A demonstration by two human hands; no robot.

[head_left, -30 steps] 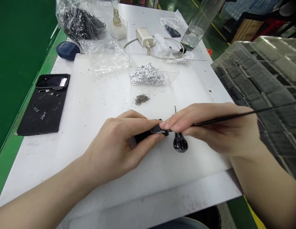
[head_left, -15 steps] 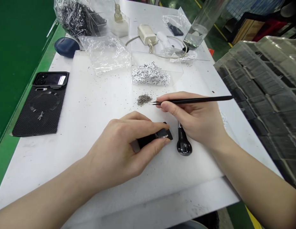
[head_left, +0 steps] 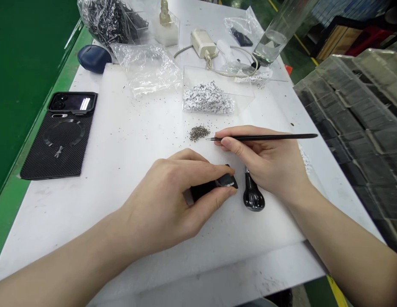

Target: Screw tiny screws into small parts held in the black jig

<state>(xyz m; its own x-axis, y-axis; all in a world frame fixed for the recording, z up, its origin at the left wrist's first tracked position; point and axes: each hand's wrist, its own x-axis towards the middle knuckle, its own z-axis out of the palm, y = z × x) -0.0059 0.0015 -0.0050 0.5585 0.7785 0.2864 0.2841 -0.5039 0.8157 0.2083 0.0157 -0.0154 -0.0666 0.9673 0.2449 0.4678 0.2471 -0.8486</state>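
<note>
Between the thumb and fingers of my left hand is a small black block-like part with a glossy piece at its right end; much of it is hidden by the hand. My right hand grips black tweezers, held nearly level with the tips pointing left. Those tips are at the right edge of a small heap of tiny metal pieces; whether they touch any is too small to tell. Under my right hand lies a screwdriver with a bulbous black handle, its upper end hidden.
Behind the heap stands a clear tray of small white pieces. A white charger, plastic bags and a tall clear container are farther back. A black phone lies left. Clear compartment boxes are stacked right.
The whole view has shifted slightly, so everything appears a little farther right. Both hands keep their grips, and the tweezers stay beside the heap.
</note>
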